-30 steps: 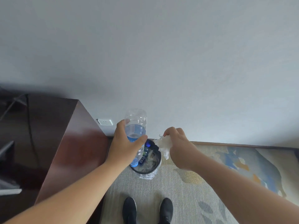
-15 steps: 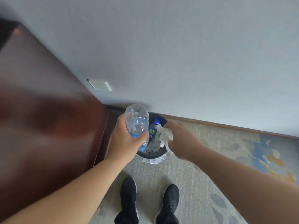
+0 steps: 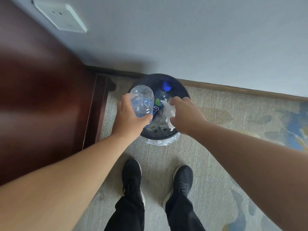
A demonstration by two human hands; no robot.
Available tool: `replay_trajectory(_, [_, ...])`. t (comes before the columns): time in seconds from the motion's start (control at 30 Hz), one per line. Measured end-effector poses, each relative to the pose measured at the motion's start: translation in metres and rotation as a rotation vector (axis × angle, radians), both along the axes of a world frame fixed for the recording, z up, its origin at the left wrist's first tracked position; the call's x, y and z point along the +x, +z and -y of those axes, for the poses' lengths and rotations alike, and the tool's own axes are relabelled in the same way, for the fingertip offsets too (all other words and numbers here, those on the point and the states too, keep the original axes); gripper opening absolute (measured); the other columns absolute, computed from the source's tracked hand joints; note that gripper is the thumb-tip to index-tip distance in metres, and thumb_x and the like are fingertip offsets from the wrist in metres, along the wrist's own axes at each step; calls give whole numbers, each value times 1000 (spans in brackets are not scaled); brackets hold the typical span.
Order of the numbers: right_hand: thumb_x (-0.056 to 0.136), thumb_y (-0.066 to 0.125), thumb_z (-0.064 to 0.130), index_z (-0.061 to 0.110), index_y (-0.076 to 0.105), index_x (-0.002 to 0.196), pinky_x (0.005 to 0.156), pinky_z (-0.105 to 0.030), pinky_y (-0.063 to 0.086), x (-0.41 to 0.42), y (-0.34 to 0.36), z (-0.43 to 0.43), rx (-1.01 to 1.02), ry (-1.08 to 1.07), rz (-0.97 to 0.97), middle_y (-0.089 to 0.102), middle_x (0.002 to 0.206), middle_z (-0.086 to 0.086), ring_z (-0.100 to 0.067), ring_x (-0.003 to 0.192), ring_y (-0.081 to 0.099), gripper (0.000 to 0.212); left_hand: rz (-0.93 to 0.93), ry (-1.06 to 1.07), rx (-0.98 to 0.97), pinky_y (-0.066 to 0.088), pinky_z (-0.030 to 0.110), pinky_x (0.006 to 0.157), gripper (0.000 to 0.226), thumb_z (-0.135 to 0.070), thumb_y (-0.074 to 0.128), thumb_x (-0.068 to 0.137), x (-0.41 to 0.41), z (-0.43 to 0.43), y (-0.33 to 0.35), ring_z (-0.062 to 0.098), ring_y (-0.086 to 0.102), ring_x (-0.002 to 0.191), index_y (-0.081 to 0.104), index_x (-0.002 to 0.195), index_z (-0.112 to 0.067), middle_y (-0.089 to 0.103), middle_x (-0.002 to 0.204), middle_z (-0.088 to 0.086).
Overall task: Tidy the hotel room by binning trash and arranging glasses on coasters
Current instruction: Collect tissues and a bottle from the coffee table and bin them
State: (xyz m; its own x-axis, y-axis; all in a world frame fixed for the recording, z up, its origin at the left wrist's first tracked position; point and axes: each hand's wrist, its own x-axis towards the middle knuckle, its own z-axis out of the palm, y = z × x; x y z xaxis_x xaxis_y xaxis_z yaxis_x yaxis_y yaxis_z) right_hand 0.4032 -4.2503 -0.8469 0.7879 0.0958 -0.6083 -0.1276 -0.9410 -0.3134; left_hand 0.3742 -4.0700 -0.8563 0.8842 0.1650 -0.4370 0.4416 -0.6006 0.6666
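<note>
Hands were recorded at centre frame, above a pair of black shoes at the lower edge. The left hand was curled round a clear plastic bottle, held with its base toward the camera and its neck hidden behind the palm. The right hand was pinched round a crumpled white tissue. Both items were held directly over the mouth of the waste bin, bottle at its left and tissue at its right, neither yet released.

A clean drop would best be obtained if each item were lowered within the rim before the fingers were opened. The fill of paper and a blue-capped bottle is judged likely to bounce a bottle dropped from height.

The held bottle was seen to be transparent, with a petalled base and a blue label band at the thumb; whether liquid remained could not be told. The bin was round, dark and lined with a clear bag, and stood on pale carpet beside a dark wooden cabinet. A wall socket was visible at upper left.
</note>
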Motion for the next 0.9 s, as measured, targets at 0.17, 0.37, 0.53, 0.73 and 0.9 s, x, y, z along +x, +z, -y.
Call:
replay_trajectory(0.17, [83, 64, 31, 20, 39, 134, 92, -46, 48, 3, -3, -2, 4, -17, 9, 39, 130, -9, -32, 114, 47, 58, -68, -8, 2, 39, 26, 85, 87, -37, 79, 69, 0, -8, -6, 11, 47, 117, 27, 139, -35, 39, 136, -2])
replay_trajectory(0.37, [88, 55, 30, 20, 42, 133, 91, -42, 47, 6, 62, 4, 77, -49, 104, 41, 131, -7, -28, 113, 49, 48, -28, -2, -4, 35, 25, 83, 79, -36, 74, 74, 2, -7, 55, 8, 45, 109, 27, 138, -37, 38, 130, -3])
replay_trajectory(0.53, [87, 52, 30, 23, 46, 130, 84, -33, 46, 9, 157, 11, 133, -35, 195, 43, 129, -2, -22, 109, 51, 44, 98, -105, 71, 37, 27, 93, 71, -34, 68, 79, 2, 1, 145, 14, 47, 118, 30, 139, -33, 40, 133, 1])
replay_trajectory(0.73, [88, 52, 31, 24, 47, 129, 81, -29, 42, 7, 281, 24, 187, -10, 294, 43, 130, 1, -20, 110, 51, 42, 213, -116, 97, 34, 26, 94, 67, -32, 63, 83, -6, 13, 260, 13, 43, 125, 31, 141, -29, 39, 135, -2])
replay_trajectory(0.9, [90, 51, 33, 26, 46, 131, 81, -29, 41, -1, 377, 33, 233, 16, 378, 41, 134, 4, -18, 104, 55, 42, 316, -97, 123, 34, 28, 103, 65, -34, 61, 85, -13, 21, 353, 11, 38, 130, 30, 142, -28, 39, 136, -3])
